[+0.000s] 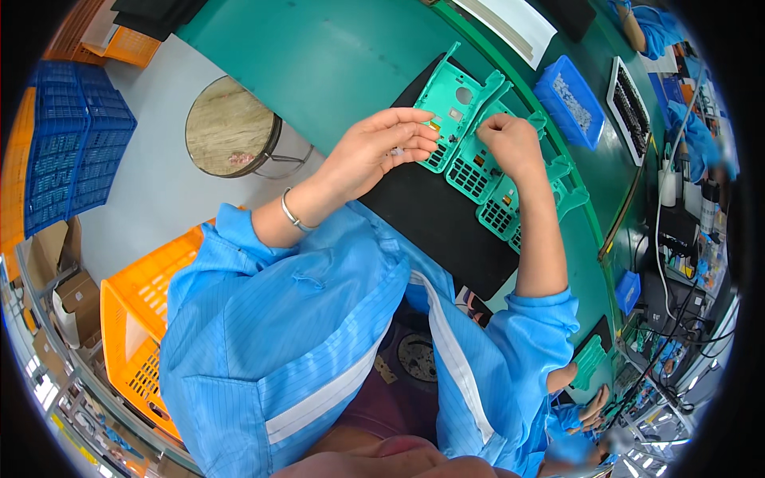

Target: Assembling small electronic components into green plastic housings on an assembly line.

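Over green panels (449, 94), we are spreading our left hand (381, 145) and pinching our right hand (514, 147), contents unclear, ideally touching lightly.

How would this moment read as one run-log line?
left hand: fingers parted at leftmost shell edge; right hand: fingers pinched at next shell, grip unclear; black mat: partly beneath; blue bin: white parts

You have a diagonal row of green plastic shells (470, 177) before you on the black mat (434, 227), set closely side by side, gridded ends nearest you. Your leftmost shell (448, 103) shows a round grey patch (464, 95).
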`<state>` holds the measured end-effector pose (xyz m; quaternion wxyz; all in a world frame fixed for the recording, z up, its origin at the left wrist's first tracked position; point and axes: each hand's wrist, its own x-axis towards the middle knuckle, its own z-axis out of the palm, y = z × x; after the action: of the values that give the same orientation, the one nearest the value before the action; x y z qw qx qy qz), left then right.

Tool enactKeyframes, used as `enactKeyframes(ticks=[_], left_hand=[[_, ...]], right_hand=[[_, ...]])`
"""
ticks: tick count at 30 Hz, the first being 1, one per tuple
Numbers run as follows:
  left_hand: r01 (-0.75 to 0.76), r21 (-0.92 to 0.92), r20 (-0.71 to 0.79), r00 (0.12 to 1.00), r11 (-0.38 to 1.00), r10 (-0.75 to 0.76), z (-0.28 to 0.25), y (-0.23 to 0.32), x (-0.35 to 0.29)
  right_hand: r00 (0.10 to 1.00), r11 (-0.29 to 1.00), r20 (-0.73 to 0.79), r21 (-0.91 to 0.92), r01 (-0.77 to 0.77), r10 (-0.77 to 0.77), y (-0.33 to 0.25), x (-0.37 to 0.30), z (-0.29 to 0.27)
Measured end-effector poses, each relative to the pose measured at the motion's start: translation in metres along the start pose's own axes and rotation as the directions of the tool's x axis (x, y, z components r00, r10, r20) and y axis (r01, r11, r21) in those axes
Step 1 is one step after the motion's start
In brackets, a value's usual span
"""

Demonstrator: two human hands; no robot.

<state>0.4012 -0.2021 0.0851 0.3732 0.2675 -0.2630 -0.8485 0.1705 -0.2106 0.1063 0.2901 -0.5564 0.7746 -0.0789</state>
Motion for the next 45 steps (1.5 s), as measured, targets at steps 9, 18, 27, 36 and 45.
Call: enactKeyframes(ticks=[9,18,27,36,45], left_hand=[[0.013,-0.014,-0.025,1.0,1.0,-0.014,-0.017,-0.008,0.011],[-0.009,-0.193,0.008,1.0,0.981,0.011,-0.012,-0.004,0.014],[0.03,-0.227,0.018,0.999,0.973,-0.027,-0.01,-0.004,0.008],[0.056,-0.181,0.131,0.991,0.982,-0.032,-0.012,-0.011,0.007],[0.089,-0.226,0.102,0.992,0.97,-0.068,-0.013,-0.005,0.005]], right_hand=[[0.898,0.955,-0.324,-0.129,0.269,-0.297,0.009,-0.034,0.028],[0.768,0.758,-0.345,-0.596,0.264,-0.54,0.002,-0.05,0.051],[0.815,0.891,-0.396,-0.018,0.453,-0.423,-0.024,-0.063,0.034],[0.719,0.808,-0.379,-0.175,0.562,-0.583,-0.071,-0.058,0.047],[0.917,0.907,-0.266,0.221,0.359,-0.298,-0.069,-0.043,0.042]])
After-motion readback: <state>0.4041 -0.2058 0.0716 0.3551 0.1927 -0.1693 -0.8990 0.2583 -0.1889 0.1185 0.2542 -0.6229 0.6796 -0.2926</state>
